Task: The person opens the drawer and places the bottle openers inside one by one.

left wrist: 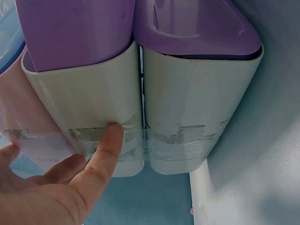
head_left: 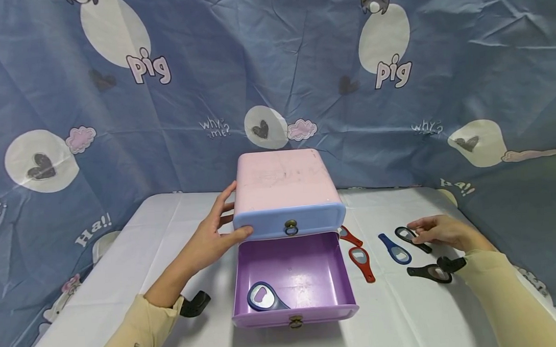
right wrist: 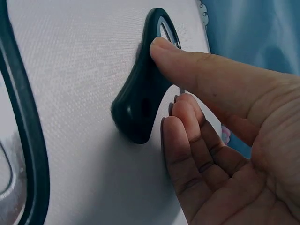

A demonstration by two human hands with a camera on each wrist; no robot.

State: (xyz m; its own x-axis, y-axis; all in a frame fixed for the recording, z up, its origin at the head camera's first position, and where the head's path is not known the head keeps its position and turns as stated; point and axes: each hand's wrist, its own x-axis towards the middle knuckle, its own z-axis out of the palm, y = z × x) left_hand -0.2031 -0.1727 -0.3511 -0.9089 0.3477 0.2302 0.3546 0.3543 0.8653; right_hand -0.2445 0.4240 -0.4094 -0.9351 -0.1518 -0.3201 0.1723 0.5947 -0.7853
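A stacked drawer cabinet with a pink top (head_left: 282, 176) stands mid-table, its blue drawer (head_left: 266, 225) pushed in. Below that, a purple drawer (head_left: 306, 315) is pulled out with a blue bottle opener (head_left: 262, 296) inside. My left hand (head_left: 214, 240) rests on the cabinet's left corner, thumb across the blue front; in the left wrist view its extended fingers touch the taped side wall (left wrist: 173, 103). At the right, my right hand (head_left: 445, 231) pinches a black bottle opener (right wrist: 140, 101), its thumb on the head and curled fingertips at the edge.
Another black bottle opener (head_left: 421, 272) lies nearer me, below the right hand. A blue opener (head_left: 393, 248) lies to its left. Two red openers, one (head_left: 365, 270) in full sight and one (head_left: 352, 237) partly hidden, lie beside the cabinet. A patterned blue cloth (head_left: 188, 105) hangs behind.
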